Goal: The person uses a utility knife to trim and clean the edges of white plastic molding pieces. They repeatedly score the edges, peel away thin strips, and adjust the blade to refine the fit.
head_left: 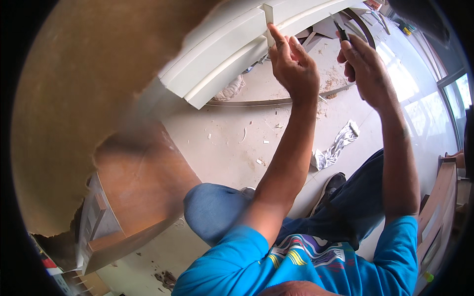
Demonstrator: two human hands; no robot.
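My left hand (295,69) reaches up to a white frame (227,64) with long grooved rails. Its index finger stretches out and touches the short upright piece (268,18) between the rails. The other fingers are loosely bent, and I see nothing held in them. Farther right, my right hand (364,66) is closed around a knife (341,30) with a dark handle. The knife's thin, light blade points up and left, apart from the frame. Part of its handle is hidden by my fingers.
A blurred brown sheet (98,74) with a ragged edge covers the upper left. Below it stands a wooden cabinet (143,182). Scraps and a crumpled grey-white cloth (335,148) lie on the tiled floor (222,143). A curved dark strip (266,103) runs beneath the frame. Wooden furniture (439,207) stands at right.
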